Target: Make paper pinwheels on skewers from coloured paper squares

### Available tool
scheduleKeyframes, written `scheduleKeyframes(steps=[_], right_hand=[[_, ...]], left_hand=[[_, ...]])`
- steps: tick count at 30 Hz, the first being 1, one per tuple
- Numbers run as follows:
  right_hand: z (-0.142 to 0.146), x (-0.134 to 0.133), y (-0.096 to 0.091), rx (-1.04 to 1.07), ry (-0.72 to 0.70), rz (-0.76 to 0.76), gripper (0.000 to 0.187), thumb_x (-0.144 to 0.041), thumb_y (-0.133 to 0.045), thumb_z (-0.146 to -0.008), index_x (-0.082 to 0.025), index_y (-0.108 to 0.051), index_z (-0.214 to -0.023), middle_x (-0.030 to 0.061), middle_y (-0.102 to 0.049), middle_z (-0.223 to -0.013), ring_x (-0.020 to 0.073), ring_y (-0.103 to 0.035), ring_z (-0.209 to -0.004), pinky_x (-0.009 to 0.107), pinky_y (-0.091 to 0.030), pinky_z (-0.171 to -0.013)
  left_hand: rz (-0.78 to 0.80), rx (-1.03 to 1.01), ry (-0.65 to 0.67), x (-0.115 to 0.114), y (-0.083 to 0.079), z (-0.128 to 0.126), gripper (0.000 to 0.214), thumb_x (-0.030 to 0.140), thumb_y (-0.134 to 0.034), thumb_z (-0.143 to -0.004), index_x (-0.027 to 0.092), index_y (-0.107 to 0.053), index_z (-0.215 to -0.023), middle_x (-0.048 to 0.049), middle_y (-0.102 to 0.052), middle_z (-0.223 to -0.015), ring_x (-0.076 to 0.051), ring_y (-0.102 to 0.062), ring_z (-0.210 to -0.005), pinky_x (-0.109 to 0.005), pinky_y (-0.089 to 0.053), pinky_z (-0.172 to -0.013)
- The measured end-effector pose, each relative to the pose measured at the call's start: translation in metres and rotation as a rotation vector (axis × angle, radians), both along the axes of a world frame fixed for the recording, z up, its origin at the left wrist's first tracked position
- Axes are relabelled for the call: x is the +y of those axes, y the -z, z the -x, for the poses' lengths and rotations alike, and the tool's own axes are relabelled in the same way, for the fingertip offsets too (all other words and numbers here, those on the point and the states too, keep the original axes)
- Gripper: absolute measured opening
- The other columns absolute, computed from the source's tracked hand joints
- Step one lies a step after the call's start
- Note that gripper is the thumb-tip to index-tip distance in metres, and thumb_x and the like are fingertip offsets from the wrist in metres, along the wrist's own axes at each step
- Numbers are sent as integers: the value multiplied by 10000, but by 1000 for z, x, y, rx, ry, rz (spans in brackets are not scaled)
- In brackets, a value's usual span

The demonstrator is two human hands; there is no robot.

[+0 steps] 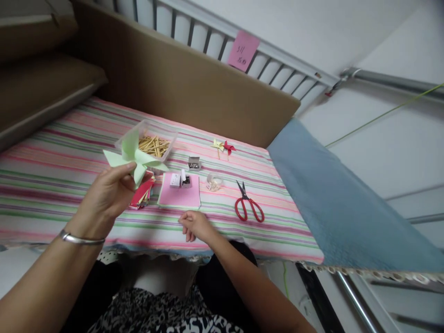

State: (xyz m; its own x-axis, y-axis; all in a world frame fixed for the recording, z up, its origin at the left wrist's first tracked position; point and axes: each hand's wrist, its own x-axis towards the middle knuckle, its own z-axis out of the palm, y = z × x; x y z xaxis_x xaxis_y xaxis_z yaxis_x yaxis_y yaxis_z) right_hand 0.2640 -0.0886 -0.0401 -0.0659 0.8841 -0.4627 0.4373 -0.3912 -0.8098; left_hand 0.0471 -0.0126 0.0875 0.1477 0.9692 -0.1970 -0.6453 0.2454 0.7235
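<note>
A pale green paper pinwheel (134, 157) is raised over the table in my left hand (113, 189), thumb and fingers closed on its middle. My right hand (196, 225) rests by the table's near edge with its fingers curled together. Whatever those fingers may hold is too small or hidden to see. In front of that hand lies a stack of pink paper squares (173, 196), with a small open white box (179, 180) of dark bits on it. Red paper pieces (143, 193) show partly behind my left hand.
Beyond stands a clear plastic tub of wooden sticks (154, 145). A small box of metal pins (194, 163), a clear round container (214, 181), red-handled scissors (248, 203), a yellow pinwheel (218, 145) and a red pinwheel (229, 147) lie about. A cardboard panel (194, 88) borders the back.
</note>
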Motion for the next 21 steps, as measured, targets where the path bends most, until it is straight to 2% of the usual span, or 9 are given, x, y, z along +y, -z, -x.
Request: scheduleKeyframes(steps=[4, 6, 8, 10, 14, 17, 21], right_hand=[[-15, 27, -21, -227, 97, -201, 193, -299, -499, -893, -166, -637, -912, -2, -664, -684, 100, -604, -490, 194, -466, -465], [-23, 53, -34, -357, 128, -298, 252, -319, -465, -911, -181, -662, -987, 30, -705, -821, 130, -659, -656, 220, -501, -587], [-26, 80, -43, -480, 108, -354, 219, -271, -509, -878, -208, -700, -964, 37, -724, -947, 164, -672, -867, 244, -498, -741], [-22, 104, -47, -597, 68, -365, 208, -229, -532, -845, -225, -728, -914, 42, -730, -989, 199, -655, -975, 276, -473, -818], [-8, 128, -45, -806, -7, -296, 188, -186, -576, -779, -221, -743, -857, 81, -742, -930, 255, -673, -938, 319, -468, -776], [0, 133, -43, -919, -50, -247, 205, -168, -607, -740, -228, -736, -887, 85, -743, -934, 257, -685, -909, 308, -471, -736], [6, 131, -46, -1009, -87, -227, 229, -173, -575, -772, -228, -723, -938, 100, -737, -988, 254, -687, -934, 302, -478, -728]], left_hand=[[-51, -106, -15, 24, -5, -7, 115, 93, -679, -673, 95, -677, -788, -61, -708, -650, -179, -677, -609, -297, -595, -633], [-52, -126, -6, 31, 1, -7, 97, 83, -680, -673, 93, -658, -767, -59, -703, -649, -177, -677, -599, -298, -594, -625], [-18, -138, 23, 34, 9, -5, 112, 61, -682, -669, 99, -645, -768, -54, -709, -664, -179, -682, -597, -294, -591, -610], [19, -159, 31, 36, 15, -1, 128, 55, -672, -682, 99, -644, -799, -53, -715, -670, -176, -679, -583, -287, -586, -587], [47, -205, 35, 39, 19, 2, 107, 86, -647, -729, 91, -646, -836, -57, -702, -630, -170, -665, -563, -295, -580, -573], [59, -206, 18, 41, 20, -2, 129, 56, -661, -709, 100, -631, -826, -55, -711, -670, -162, -665, -582, -296, -579, -603], [55, -160, 50, 45, 24, -6, 188, 48, -661, -693, 128, -625, -860, -44, -717, -726, -174, -666, -590, -317, -573, -577]])
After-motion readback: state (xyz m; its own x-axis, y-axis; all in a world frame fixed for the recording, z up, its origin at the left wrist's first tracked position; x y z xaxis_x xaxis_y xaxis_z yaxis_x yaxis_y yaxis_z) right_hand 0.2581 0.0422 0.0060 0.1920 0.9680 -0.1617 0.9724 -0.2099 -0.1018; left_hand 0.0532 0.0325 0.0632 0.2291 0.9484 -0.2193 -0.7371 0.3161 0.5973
